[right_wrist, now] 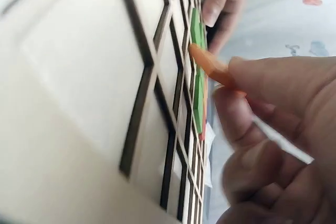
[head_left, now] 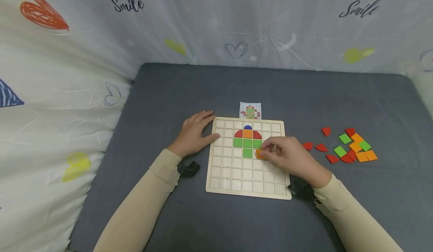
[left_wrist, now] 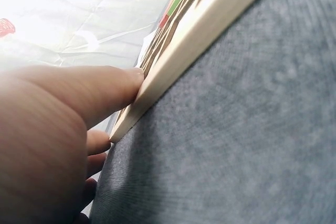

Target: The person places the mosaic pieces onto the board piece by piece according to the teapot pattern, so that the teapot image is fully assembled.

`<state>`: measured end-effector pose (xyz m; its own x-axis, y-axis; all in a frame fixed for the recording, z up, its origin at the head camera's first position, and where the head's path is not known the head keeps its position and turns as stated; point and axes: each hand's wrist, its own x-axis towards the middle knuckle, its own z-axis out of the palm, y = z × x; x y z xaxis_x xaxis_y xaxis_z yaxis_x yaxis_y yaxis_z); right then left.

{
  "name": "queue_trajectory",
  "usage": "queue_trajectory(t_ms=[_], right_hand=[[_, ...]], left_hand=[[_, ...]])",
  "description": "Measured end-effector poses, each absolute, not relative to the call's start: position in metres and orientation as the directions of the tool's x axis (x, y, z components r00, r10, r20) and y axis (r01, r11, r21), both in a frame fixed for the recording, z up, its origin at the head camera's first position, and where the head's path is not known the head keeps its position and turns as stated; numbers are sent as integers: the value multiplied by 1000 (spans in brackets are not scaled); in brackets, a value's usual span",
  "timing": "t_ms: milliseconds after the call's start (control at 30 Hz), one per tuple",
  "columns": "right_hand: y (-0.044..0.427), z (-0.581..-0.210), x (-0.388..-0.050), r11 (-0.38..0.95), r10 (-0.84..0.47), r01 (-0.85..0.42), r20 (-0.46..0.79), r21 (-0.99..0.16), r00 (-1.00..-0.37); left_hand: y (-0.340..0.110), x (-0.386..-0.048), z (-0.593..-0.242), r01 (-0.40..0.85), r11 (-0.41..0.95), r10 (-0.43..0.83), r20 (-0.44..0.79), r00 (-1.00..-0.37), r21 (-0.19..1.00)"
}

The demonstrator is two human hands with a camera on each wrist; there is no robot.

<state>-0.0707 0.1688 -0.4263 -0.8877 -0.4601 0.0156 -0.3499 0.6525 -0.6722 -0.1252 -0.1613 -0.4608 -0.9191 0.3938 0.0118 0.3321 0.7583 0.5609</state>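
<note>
A wooden grid board (head_left: 224,173) lies on the table, with a blue piece (head_left: 248,127), red curved pieces (head_left: 238,133), an orange square (head_left: 248,134) and several green squares (head_left: 247,153) in its cells. My right hand (head_left: 294,158) pinches an orange tile (head_left: 259,154) between thumb and finger just right of the lowest green square; in the right wrist view the tile (right_wrist: 210,66) is tilted over the cells. At the board's upper left edge rests my left hand (head_left: 196,133), fingers extended, its thumb touching the rim (left_wrist: 173,61) in the left wrist view.
A small printed card (head_left: 250,110) with a coloured pattern lies against the board's top edge. On the table (head_left: 169,94) to the right are loose red pieces (head_left: 321,147), green squares (head_left: 345,138) and orange squares (head_left: 362,156). A patterned cloth (head_left: 209,26) hangs behind the table.
</note>
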Motion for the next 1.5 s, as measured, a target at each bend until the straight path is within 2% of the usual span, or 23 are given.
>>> queue_trajectory(t_ms=[267,567,1033,1500], right_hand=[[166,-430,-73,651,-460,-347,13,-675,-888],[159,-432,-77,699,-476,-361,-26,-617,-879],[162,-434,-79,690,-520,-427,9,-584,-854],[188,-416,-82,720,-445,-346,-19,-602,-895]], left_hand=[[-162,-126,-459,332,755,395,12,-919,565],[-164,-127,-457,337,752,400,13,-916,566],[-162,-129,-459,333,755,395,14,-919,566],[-160,-125,-459,341,750,401,22,-916,567]])
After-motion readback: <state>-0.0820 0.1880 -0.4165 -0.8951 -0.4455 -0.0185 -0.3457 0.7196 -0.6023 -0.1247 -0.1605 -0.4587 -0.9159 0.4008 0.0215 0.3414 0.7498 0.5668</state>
